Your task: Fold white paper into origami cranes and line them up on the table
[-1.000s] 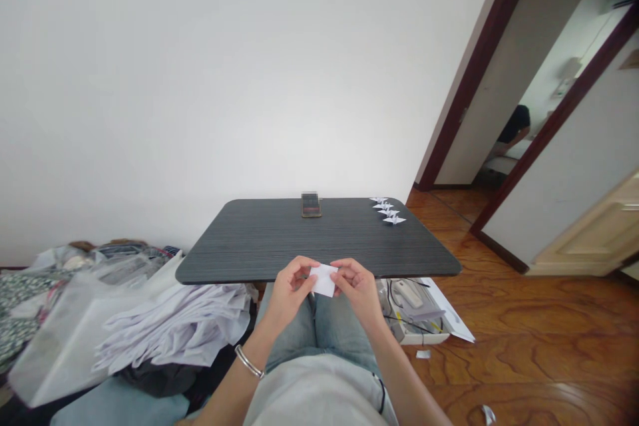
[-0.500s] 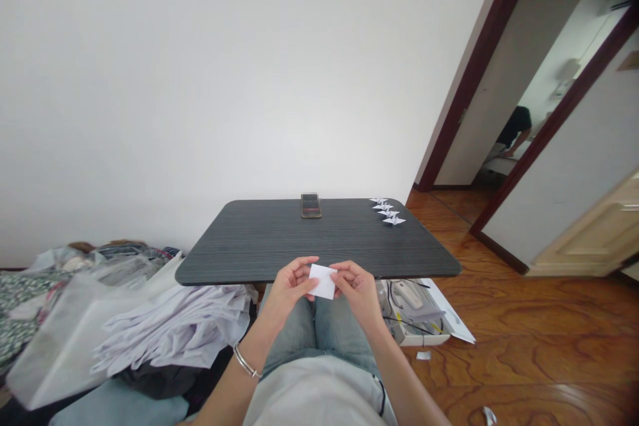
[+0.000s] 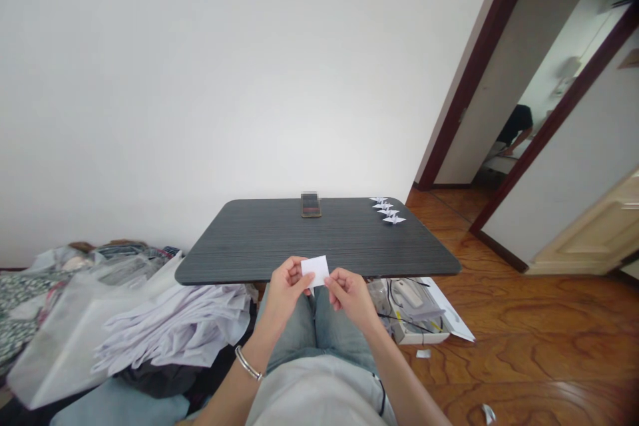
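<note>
A small folded piece of white paper (image 3: 315, 270) is held up over my lap, just at the near edge of the dark table (image 3: 259, 239). My left hand (image 3: 289, 281) pinches its left side, thumb on the front face and fingers behind. With thumb and forefinger, my right hand (image 3: 347, 289) grips its lower right corner. A narrow flap of the paper points down below the main square. Several white folded paper cranes (image 3: 388, 212) stand in a row at the table's far right.
A phone (image 3: 311, 205) stands near the table's back edge, against the wall. Heaped clothes (image 3: 170, 326) lie to the left. A box of cables and odds (image 3: 422, 329) sits on the floor at right. Beyond the doorway, a person (image 3: 516, 126) bends over.
The paper has shifted slightly up and left and tilted, with a flap now hanging below it. My right hand has slid down to its lower right corner.
</note>
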`<act>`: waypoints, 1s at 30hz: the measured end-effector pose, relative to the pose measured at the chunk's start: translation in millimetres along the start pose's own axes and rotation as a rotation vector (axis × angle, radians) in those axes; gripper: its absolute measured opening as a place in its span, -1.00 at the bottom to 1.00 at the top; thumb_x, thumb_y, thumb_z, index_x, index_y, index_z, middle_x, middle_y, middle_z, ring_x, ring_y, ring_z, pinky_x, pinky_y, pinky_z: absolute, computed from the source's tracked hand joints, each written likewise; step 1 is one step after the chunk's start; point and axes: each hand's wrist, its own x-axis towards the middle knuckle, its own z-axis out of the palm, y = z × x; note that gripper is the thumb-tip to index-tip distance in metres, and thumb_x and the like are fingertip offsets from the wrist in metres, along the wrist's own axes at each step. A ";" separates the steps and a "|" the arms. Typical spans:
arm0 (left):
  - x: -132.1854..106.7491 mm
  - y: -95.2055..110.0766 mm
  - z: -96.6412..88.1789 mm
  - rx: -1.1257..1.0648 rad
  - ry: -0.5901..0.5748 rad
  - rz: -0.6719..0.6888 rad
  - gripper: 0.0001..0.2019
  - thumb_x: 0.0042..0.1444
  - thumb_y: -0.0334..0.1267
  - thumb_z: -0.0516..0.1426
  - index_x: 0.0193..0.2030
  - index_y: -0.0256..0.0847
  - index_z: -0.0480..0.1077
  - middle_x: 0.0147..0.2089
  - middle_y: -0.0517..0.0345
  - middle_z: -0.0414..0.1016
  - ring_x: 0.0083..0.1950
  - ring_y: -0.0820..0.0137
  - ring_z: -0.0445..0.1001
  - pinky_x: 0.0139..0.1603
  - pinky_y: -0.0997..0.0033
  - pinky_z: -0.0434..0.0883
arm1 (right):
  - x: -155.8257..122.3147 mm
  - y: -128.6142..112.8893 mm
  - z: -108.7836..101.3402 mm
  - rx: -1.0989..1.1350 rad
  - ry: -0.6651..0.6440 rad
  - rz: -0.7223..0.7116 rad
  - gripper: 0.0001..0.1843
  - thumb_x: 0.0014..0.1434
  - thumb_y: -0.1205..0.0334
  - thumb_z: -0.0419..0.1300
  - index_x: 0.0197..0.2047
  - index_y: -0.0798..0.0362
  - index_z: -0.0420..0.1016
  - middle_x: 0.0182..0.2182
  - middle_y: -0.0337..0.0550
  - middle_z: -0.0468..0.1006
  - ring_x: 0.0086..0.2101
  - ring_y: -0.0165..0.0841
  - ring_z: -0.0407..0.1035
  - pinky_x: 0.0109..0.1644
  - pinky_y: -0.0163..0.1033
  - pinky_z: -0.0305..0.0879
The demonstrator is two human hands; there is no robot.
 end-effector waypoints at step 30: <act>-1.4 -3.6 -1.3 0.127 -0.048 0.100 -0.71 -0.04 -0.23 0.20 -0.16 -0.24 0.31 -0.33 0.19 0.37 -0.50 0.55 0.32 -0.56 0.60 0.27 | 4.2 5.1 -2.6 0.088 0.061 -0.077 -0.62 0.08 -0.07 0.13 -0.54 0.03 0.17 -0.77 -0.42 0.24 -0.77 -0.55 0.06 -0.69 -0.43 -0.10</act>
